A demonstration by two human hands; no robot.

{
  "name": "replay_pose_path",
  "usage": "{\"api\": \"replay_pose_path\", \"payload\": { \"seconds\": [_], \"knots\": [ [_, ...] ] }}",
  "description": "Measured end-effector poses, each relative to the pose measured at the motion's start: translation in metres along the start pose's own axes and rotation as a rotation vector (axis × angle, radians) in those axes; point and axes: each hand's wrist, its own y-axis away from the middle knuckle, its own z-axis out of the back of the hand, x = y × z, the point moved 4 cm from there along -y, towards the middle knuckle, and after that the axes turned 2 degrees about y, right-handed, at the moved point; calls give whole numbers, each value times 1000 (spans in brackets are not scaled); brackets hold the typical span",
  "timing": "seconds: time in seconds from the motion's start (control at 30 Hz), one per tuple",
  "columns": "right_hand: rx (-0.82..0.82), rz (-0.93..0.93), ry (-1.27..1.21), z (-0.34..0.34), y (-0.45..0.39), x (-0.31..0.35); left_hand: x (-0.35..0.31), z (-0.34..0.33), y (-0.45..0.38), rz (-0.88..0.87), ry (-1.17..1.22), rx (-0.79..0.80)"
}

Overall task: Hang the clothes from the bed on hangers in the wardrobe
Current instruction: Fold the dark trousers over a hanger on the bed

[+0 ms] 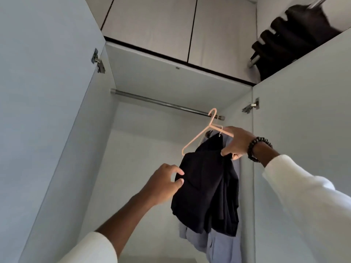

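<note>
Black garment droops off a pink hanger hooked on the wardrobe rail. Right hand grasps the hanger's end; left hand pinches the cloth's edge. Best to spread the fabric evenly before letting go.

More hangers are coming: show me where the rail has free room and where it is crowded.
The rail is bare from its left end to the pink hanger. The right end is crowded: the dark garment, the blue garment behind it, and the right hand.
</note>
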Motion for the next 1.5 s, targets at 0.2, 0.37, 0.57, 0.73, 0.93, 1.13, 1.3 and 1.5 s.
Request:
{"api": "replay_pose_path", "payload": {
  "seconds": [0.2,0.37,0.57,0.73,0.93,1.13,1.3,1.5],
  "knots": [
    [30,-60,-84,-37,-101,-19,49,-31,-101,-47,6,-60],
    [-47,-104,-74,-51,-206,-39,93,-54,-198,-112,51,-87],
    [-74,-150,-4,-57,-297,-58,142,-85,-289,-175,112,-119],
    [-103,-153,27,-62,-337,-72,160,-121,-339,-195,149,-110],
    [-20,-199,147,-80,-352,-80,164,-145,-366,-225,306,-219],
    [-35,-144,159,-75,-346,-89,169,-158,-362,-234,378,-227],
    [-187,-81,157,-67,-333,-95,157,-158,-359,-235,388,-273],
    [-527,43,491,-60,-281,-98,116,-159,-337,-389,512,-402]
  ]
}}
